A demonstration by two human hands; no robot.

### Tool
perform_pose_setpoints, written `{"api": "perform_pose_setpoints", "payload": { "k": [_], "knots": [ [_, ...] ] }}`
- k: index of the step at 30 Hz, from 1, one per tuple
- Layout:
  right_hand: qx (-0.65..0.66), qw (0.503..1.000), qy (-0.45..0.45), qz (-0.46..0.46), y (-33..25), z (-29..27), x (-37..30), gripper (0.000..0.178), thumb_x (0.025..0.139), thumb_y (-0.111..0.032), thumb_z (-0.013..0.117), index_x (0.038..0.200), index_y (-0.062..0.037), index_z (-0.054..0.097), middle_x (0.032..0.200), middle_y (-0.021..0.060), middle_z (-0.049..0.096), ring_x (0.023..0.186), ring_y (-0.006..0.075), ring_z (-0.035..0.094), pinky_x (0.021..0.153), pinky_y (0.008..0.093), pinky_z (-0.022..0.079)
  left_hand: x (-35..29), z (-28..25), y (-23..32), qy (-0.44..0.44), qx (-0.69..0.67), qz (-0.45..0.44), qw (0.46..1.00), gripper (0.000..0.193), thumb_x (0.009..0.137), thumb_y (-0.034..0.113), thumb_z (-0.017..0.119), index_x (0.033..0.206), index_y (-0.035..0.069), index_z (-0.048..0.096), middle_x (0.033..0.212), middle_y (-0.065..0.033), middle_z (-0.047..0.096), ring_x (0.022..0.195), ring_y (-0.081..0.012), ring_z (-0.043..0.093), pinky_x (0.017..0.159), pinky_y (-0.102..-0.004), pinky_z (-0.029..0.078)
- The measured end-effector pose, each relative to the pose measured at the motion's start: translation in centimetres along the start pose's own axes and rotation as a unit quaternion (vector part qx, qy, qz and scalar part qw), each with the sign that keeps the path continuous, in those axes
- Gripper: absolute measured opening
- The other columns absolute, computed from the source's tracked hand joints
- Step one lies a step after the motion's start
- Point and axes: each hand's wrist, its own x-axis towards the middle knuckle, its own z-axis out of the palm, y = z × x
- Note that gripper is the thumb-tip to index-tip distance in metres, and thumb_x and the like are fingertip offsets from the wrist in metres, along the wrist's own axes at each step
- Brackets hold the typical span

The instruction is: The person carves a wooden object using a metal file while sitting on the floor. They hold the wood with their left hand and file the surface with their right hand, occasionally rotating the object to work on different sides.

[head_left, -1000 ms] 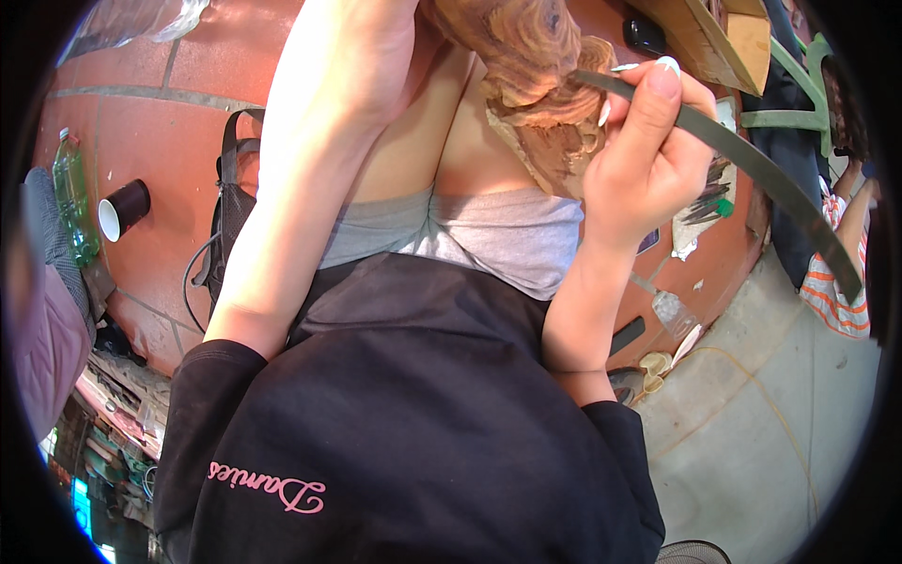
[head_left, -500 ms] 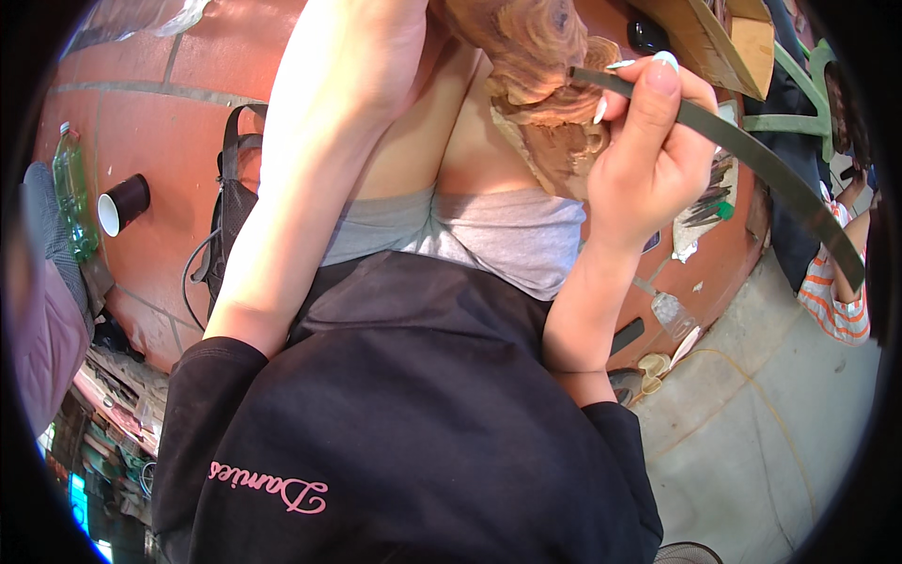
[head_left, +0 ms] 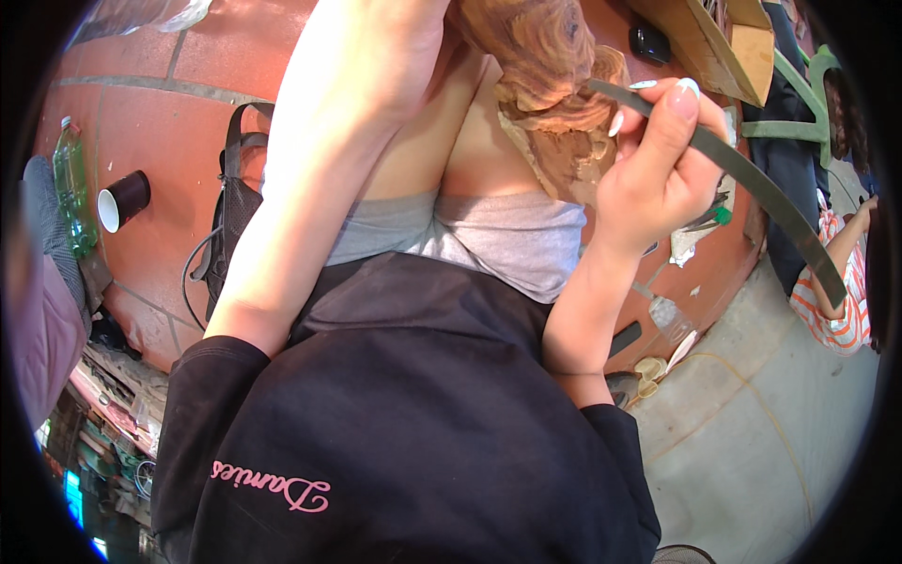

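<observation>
Right grip (head_left: 662, 160) clasps one dark strip (head_left: 759, 179) by one carved wooden piece (head_left: 540, 56); left grip's (head_left: 411, 38) hold I cannot tell.

The top edge crops the carved wood (head_left: 537, 58) and the left grip (head_left: 409, 38).

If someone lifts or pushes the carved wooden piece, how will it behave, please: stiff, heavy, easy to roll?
The carved wooden piece is probably stiff, as its body looks thick and grained. Its bulk beside the right hand suggests some weight, though the picture cuts off its top. Its uneven, ridged outline would likely make it rock rather than roll smoothly.
</observation>
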Motion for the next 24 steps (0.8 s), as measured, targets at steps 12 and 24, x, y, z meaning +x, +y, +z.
{"api": "perform_pose_setpoints", "payload": {
  "k": [12, 24],
  "knots": [
    [0.006, 1.0, 0.011, -0.029, 0.2, 0.9, -0.1, 0.016, 0.096, -0.011, 0.054, 0.089, 0.003, 0.057, 0.069, 0.0046, 0.058, 0.054, 0.0061, 0.051, 0.049, 0.018, 0.042, 0.0, -0.3, 0.0, -0.028, -0.04, 0.005, 0.999, 0.022, 0.084, 0.013, 0.054, 0.097, -0.004, 0.056, 0.086, -0.0106, 0.061, 0.081, -0.019, 0.061, 0.076, -0.0321, 0.05],
    [0.0, 1.0, 0.027, 0.004, -0.2, -0.2, -0.3, 0.014, 0.089, -0.005, 0.062, 0.097, 0.0031, 0.053, 0.072, 0.0092, 0.063, 0.061, 0.0077, 0.056, 0.053, 0.0182, 0.042, -0.1, -0.4, 0.0, -0.03, -0.031, 0.001, 0.999, 0.022, 0.084, 0.013, 0.055, 0.096, -0.005, 0.057, 0.087, -0.0109, 0.062, 0.082, -0.0194, 0.061, 0.077, -0.0323, 0.05]
  ]
}}
